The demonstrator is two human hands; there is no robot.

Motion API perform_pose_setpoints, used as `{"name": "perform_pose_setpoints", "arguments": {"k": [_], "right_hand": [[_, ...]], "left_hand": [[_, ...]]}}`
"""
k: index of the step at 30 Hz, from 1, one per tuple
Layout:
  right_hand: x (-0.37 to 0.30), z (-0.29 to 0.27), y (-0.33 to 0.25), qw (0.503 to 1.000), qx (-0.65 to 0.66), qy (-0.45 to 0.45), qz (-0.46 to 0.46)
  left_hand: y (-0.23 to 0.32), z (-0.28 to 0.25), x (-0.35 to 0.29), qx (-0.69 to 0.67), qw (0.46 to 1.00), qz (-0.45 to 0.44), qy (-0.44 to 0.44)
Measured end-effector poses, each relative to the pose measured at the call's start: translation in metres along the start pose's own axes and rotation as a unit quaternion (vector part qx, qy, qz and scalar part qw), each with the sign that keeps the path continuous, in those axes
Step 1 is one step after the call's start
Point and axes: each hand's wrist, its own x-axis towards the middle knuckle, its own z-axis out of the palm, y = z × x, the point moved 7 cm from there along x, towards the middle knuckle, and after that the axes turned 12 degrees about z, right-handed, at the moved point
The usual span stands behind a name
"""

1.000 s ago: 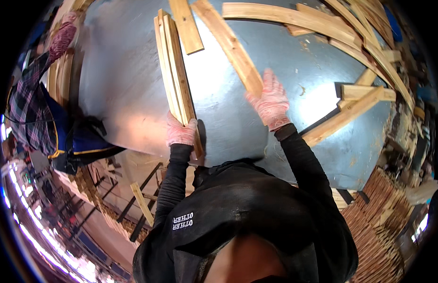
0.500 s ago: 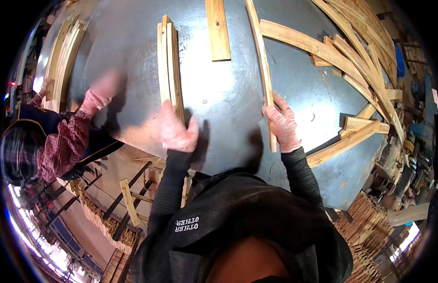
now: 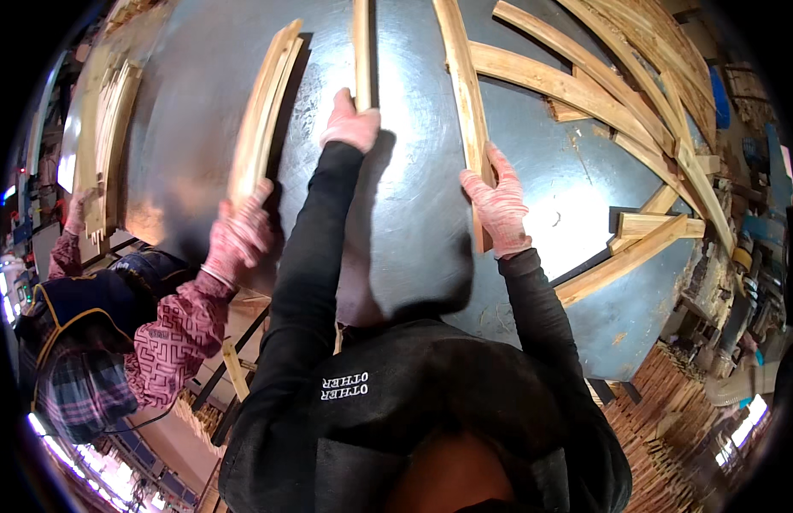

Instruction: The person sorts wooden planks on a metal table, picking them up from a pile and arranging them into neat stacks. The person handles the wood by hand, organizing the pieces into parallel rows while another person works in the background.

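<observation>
My left hand (image 3: 352, 126), in a pink-and-white glove, is closed on the near end of a wooden strip (image 3: 361, 51) that runs off the far edge of view. My right hand (image 3: 499, 197), gloved alike, grips a longer wooden strip (image 3: 466, 94) by its near part, thumb on one side and fingers on the other. Both strips point away from me over the grey metal table (image 3: 414, 222). Left of my left arm, a co-worker's gloved hand (image 3: 238, 229) holds the near end of a small bundle of wooden strips (image 3: 264, 115).
Curved wooden strips (image 3: 576, 90) lie crossed in a loose pile at the right. Short offcuts (image 3: 623, 261) lie at the table's right edge. The co-worker's other hand (image 3: 77, 211) is at a strip stack (image 3: 114, 141) on the left. Stacked timber (image 3: 644, 427) stands below the table's right.
My left hand has moved forward from beside the bundle onto the middle strip, now edge-on. The co-worker's hand has taken the bundle and shifted it left. My right strip has turned, showing a wider face.
</observation>
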Motion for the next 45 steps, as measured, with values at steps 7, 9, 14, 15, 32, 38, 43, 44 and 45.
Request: {"name": "perform_pose_setpoints", "arguments": {"k": [7, 9, 14, 15, 32, 38, 43, 44, 45], "right_hand": [[0.059, -0.039, -0.058, 0.855, -0.427, 0.065, -0.287], [0.111, -0.096, -0.125, 0.705, -0.576, 0.199, -0.362], [0.269, -0.273, -0.139, 0.737, -0.638, 0.215, -0.054], [0.287, -0.278, -0.127, 0.726, -0.655, 0.208, -0.042], [0.137, -0.207, -0.070, 0.635, -0.763, 0.084, -0.088], [0.056, -0.138, -0.097, 0.917, -0.392, 0.006, 0.074], [0.095, -0.032, -0.053, 0.927, -0.354, -0.124, -0.032], [0.101, -0.016, -0.044, 0.912, -0.384, -0.103, -0.096], [0.098, -0.002, -0.042, 0.928, -0.367, -0.029, -0.055]], "left_hand": [[0.029, -0.031, -0.140, -0.689, 0.714, -0.057, -0.116], [0.022, -0.037, -0.168, -0.664, 0.735, -0.085, -0.105], [0.067, -0.044, -0.187, -0.466, 0.871, -0.121, -0.099], [0.071, -0.030, -0.187, -0.494, 0.860, -0.074, -0.101], [-0.103, -0.008, -0.221, -0.391, 0.905, -0.148, 0.073], [-0.053, 0.022, -0.253, -0.375, 0.912, -0.104, 0.130], [-0.001, 0.071, -0.244, 0.004, 0.999, -0.048, -0.015], [0.034, 0.057, -0.242, 0.065, 0.996, -0.037, -0.038], [0.036, 0.057, -0.245, 0.054, 0.996, -0.023, -0.071]]}}
